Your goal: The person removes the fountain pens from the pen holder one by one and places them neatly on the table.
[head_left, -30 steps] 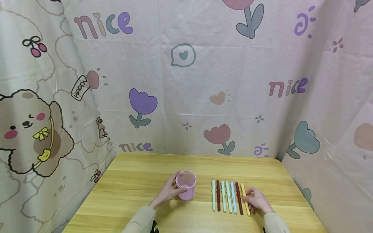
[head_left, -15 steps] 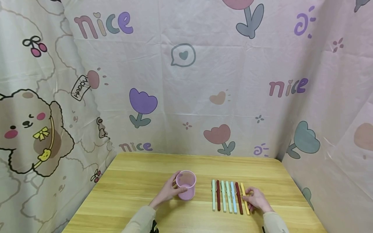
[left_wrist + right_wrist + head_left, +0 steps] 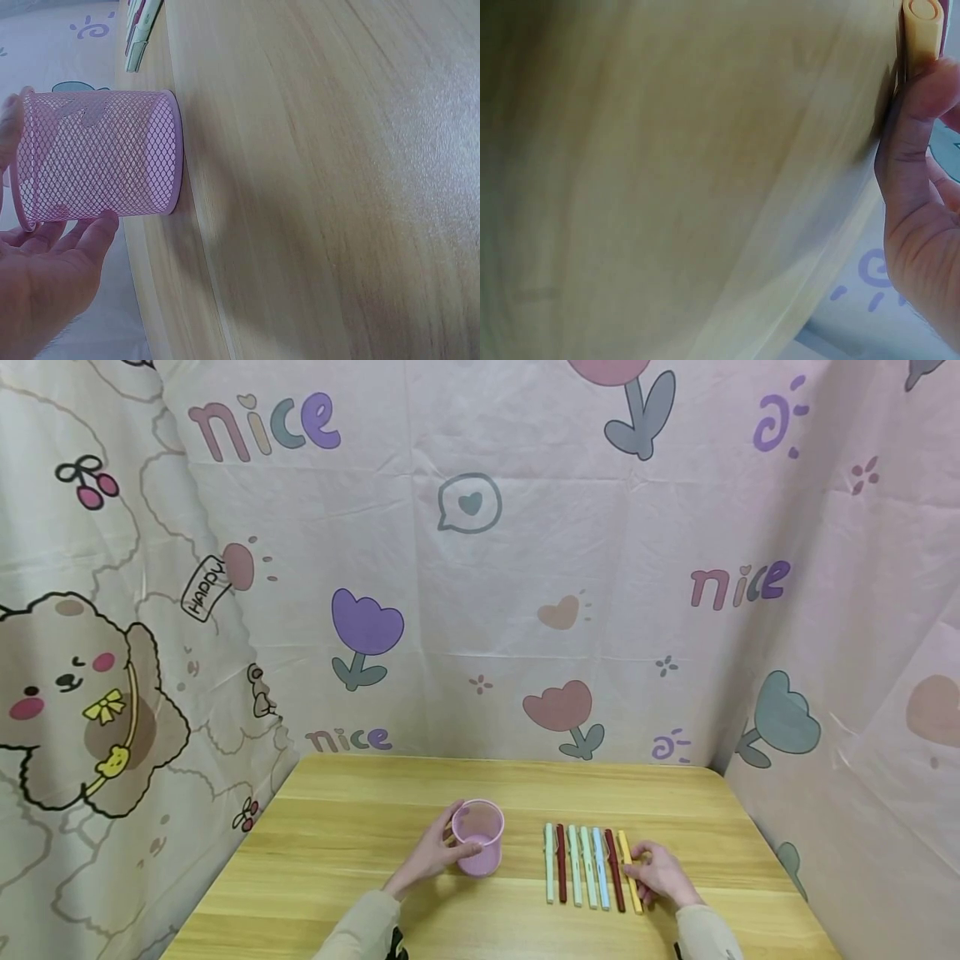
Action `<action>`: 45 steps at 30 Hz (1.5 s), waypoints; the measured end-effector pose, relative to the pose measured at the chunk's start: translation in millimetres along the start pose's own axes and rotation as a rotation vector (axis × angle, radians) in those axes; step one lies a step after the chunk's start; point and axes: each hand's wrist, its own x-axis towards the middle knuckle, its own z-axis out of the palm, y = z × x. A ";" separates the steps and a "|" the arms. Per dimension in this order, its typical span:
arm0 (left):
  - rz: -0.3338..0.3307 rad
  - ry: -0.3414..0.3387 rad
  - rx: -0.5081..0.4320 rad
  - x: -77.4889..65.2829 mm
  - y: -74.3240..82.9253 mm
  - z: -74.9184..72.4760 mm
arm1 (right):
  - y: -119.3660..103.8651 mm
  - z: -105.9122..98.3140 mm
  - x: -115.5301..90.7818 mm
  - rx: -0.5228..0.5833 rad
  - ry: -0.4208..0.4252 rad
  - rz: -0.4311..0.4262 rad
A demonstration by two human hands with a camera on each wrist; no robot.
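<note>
A pink mesh pen holder (image 3: 480, 862) stands upright on the table, and my left hand (image 3: 427, 856) grips it, thumb across the near side and fingers round the left. In the left wrist view the fingers lie along the mesh wall of the pen holder (image 3: 97, 154). To the right, pens lie side by side in a row: light green, dark red (image 3: 562, 868), light blue (image 3: 602, 872) and yellow. My right hand (image 3: 662, 872) pinches the yellow pen (image 3: 626, 847) at the row's right end. Only the end of this yellow pen (image 3: 924, 34) shows in the right wrist view.
The wooden table (image 3: 360, 810) extends to both sides of the hands. A printed cloth (image 3: 480, 593) hangs behind it and along both sides, close to the table edges. Pen tips (image 3: 139, 49) appear beyond the pen holder in the left wrist view.
The yellow pen has shifted very slightly away from me, with the right hand's fingers on it. The left hand and the pen holder have stayed in place.
</note>
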 end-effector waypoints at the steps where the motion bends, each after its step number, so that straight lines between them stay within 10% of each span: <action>1: -0.001 0.001 0.001 0.0 -0.1 0.1 | 0.1 -0.3 -0.3 0.002 -0.004 -0.003; 32: -0.048 0.027 0.056 0.7 0.1 0.8 | -0.6 -4.7 -1.2 0.010 -0.075 -0.033; 45: -0.047 0.112 0.078 -2.6 -3.0 -20.1 | -9.9 -6.1 -3.1 -0.060 0.035 -0.018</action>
